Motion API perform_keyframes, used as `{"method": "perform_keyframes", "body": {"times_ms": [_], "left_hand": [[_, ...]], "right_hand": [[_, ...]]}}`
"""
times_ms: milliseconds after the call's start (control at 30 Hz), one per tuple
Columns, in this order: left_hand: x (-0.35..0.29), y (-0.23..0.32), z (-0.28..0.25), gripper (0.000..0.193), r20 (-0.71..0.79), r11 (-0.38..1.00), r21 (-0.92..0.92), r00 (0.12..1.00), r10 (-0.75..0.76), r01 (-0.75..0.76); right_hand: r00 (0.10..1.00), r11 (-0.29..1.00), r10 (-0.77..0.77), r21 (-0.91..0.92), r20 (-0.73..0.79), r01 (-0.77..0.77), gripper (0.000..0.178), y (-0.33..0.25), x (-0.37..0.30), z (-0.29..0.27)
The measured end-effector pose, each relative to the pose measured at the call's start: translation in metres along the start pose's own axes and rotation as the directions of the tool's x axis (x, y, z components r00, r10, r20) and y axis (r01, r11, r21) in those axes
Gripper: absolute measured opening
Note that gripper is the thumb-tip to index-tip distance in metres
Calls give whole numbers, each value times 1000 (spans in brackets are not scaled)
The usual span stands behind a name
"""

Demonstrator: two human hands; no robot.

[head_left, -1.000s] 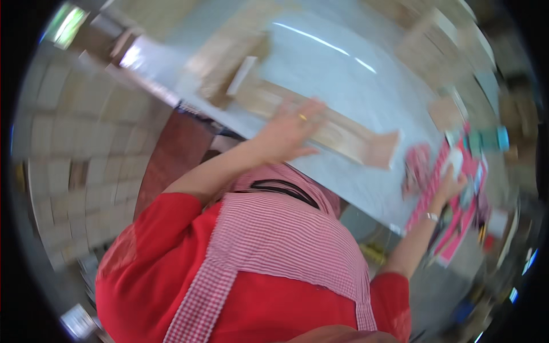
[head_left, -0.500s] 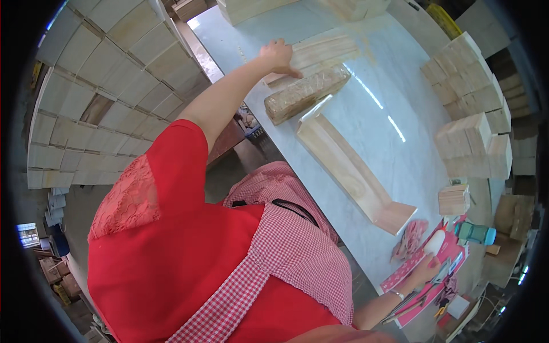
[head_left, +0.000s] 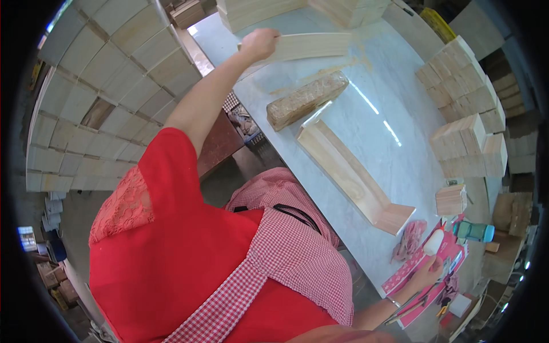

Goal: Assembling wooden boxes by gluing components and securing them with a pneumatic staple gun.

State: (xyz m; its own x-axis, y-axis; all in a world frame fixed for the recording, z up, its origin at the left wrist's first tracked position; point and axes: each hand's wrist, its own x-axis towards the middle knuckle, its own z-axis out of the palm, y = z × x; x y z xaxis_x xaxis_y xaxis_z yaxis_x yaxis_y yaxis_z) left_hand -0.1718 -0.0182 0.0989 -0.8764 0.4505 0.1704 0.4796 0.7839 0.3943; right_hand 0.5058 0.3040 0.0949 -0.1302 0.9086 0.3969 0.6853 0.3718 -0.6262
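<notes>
At the far side of the table, my left hand [head_left: 260, 44] is closed round the left end of a pale wooden board [head_left: 311, 47], which is tilted up on its long edge. Nearer lies a long brown block wrapped in clear film [head_left: 307, 98]. Beside it rests an open wooden frame [head_left: 349, 174] made of a long board with short end pieces. My right hand [head_left: 428, 273] is low at the right over a pink printed sheet [head_left: 394, 280], next to a white bottle [head_left: 433, 242]. Its fingers are pinched together; what they hold is too small to make out.
Wooden pieces are stacked along the right edge [head_left: 460, 80] and beside a smaller block [head_left: 451, 200]. A crumpled pink cloth [head_left: 409, 240] and a teal bottle [head_left: 474, 231] lie near my right hand. Tall stacked boards [head_left: 108, 86] stand at the left. Sawdust marks the tabletop [head_left: 394, 86].
My left hand has moved away and left, raising the wooden board from flat and shifting it farther from the brown block. My right hand has shifted slightly, its fingers now pinched.
</notes>
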Motion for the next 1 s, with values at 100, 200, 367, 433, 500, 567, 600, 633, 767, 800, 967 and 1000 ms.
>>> {"method": "perform_keyframes", "body": {"times_ms": [100,200,367,433,500,567,600,633,767,800,967,1000], "left_hand": [[2,13,-23,31,-4,975,-66,977,214,-213],[-13,68,-50,32,56,886,-163,892,448,-435],[-50,167,-64,33,146,679,-409,690,709,-610],[-59,187,-63,33,193,643,-426,631,752,-636],[-66,206,-58,35,257,606,-443,554,792,-661],[-74,219,-51,38,188,520,-329,485,854,-788],[-78,225,-48,41,113,439,-194,424,898,-877],[-87,233,-47,45,45,355,-47,353,935,-934],[-159,293,-14,63,-154,139,-155,163,974,-978],[-177,304,-8,71,-179,124,-210,163,970,-970],[-205,339,-5,83,-145,81,-382,146,979,-921],[-207,344,-7,83,-130,77,-386,137,982,-919]], "right_hand": [[995,992,-88,97,37,84,31,-52,7,12],[965,963,-205,212,161,169,33,-113,7,35],[950,776,-215,630,226,26,35,-199,-11,67],[959,744,-177,668,223,-18,34,-206,-16,69],[968,695,-127,716,216,-69,31,-198,-20,70],[978,676,-74,731,193,-93,29,-188,-30,70],[982,662,-61,744,178,-93,28,-183,-36,71],[985,646,-50,757,166,-95,27,-180,-45,73],[987,501,16,853,158,-145,23,-199,-71,71],[985,422,19,891,174,-166,22,-204,-73,69],[995,507,70,856,72,-97,20,-202,-84,59],[994,501,75,859,74,-102,20,-200,-86,57]]}}
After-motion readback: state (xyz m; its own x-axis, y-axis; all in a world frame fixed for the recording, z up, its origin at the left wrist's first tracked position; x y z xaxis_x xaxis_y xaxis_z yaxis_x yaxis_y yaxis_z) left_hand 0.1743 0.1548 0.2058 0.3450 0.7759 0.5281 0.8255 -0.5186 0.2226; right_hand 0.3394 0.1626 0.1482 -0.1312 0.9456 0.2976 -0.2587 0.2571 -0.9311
